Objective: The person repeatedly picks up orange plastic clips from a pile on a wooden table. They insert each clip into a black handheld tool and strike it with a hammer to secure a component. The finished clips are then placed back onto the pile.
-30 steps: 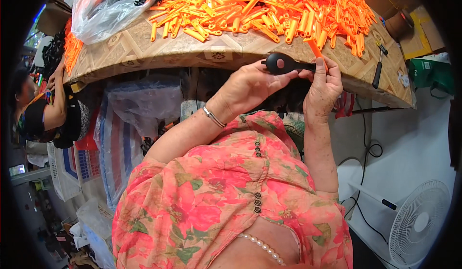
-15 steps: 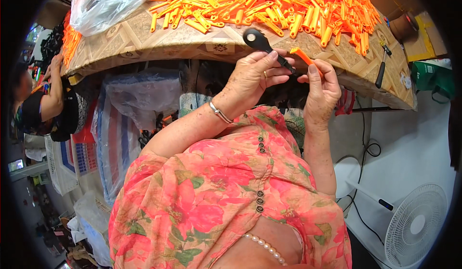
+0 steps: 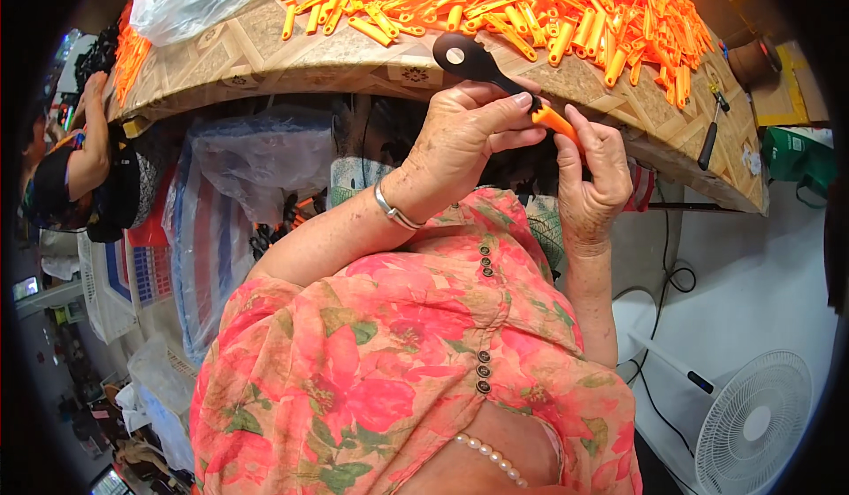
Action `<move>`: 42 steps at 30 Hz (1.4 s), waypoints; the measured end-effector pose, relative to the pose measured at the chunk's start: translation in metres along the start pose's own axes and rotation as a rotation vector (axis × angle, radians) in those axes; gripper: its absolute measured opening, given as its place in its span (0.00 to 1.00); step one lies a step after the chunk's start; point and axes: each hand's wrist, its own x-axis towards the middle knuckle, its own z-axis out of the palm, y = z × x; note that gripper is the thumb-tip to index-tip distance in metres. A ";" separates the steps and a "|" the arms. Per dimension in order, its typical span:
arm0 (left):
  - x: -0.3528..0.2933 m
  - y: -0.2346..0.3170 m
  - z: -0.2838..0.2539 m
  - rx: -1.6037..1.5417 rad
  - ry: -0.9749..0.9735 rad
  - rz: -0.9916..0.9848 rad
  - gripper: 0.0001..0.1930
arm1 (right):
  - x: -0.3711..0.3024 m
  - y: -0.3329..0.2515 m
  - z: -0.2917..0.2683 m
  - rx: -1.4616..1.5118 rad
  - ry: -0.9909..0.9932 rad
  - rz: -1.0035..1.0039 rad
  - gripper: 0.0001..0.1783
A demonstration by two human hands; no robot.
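Note:
My left hand (image 3: 473, 123) grips a black plastic piece (image 3: 482, 66) by its narrow end; its wide, rounded head with a round hole points up and left over the table edge. Between the fingers of my right hand (image 3: 594, 172) is an orange plastic handle (image 3: 555, 124). The handle's open end meets the narrow end of the black piece, beside my left thumb. My fingertips hide how deep the two go into each other. Both hands are in front of the table's near edge.
A big heap of orange handles (image 3: 566, 17) covers the patterned tabletop (image 3: 301, 61). Left of it lies a clear plastic bag (image 3: 195, 4). A dark-handled tool (image 3: 708, 141) rests at the right. A white fan (image 3: 752, 424) stands lower right. At far left another person's arm (image 3: 88, 141) reaches to the table.
The orange handle and the black piece, apart before, now touch end to end. My right hand has turned the handle into line with the black piece.

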 end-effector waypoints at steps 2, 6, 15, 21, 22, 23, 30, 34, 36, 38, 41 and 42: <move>-0.005 0.006 0.005 -0.007 -0.029 -0.006 0.12 | -0.003 0.001 -0.002 0.062 -0.002 0.049 0.17; -0.010 0.011 0.011 -0.076 -0.053 -0.041 0.11 | -0.005 -0.008 -0.009 0.101 -0.038 0.074 0.17; -0.012 0.010 0.011 -0.083 -0.005 -0.046 0.12 | -0.005 -0.007 -0.011 0.216 -0.055 0.111 0.14; -0.013 0.009 0.008 -0.007 0.036 -0.048 0.11 | 0.000 -0.010 -0.011 -0.027 -0.082 -0.071 0.15; -0.013 0.009 0.008 -0.022 0.031 -0.066 0.11 | -0.001 -0.009 -0.010 -0.006 -0.062 -0.074 0.14; -0.013 0.009 0.008 -0.038 0.026 -0.083 0.11 | -0.003 -0.009 -0.010 0.015 -0.041 -0.078 0.14; -0.013 0.006 0.002 -0.151 0.009 -0.118 0.11 | -0.014 -0.001 -0.014 0.368 -0.063 0.325 0.13; -0.013 0.004 0.000 -0.215 0.039 -0.136 0.11 | -0.011 -0.005 -0.013 0.243 -0.077 0.236 0.13; -0.013 0.002 -0.002 -0.217 0.033 -0.130 0.11 | -0.010 -0.008 -0.014 0.216 -0.096 0.236 0.13; -0.013 0.002 -0.002 -0.205 0.032 -0.129 0.11 | -0.005 -0.011 -0.012 0.174 -0.085 0.124 0.13; -0.014 0.003 -0.001 -0.180 0.031 -0.116 0.12 | -0.002 -0.012 -0.010 0.121 -0.087 0.031 0.13; -0.014 0.003 -0.001 -0.170 0.030 -0.109 0.12 | -0.002 -0.012 -0.010 0.105 -0.090 0.013 0.13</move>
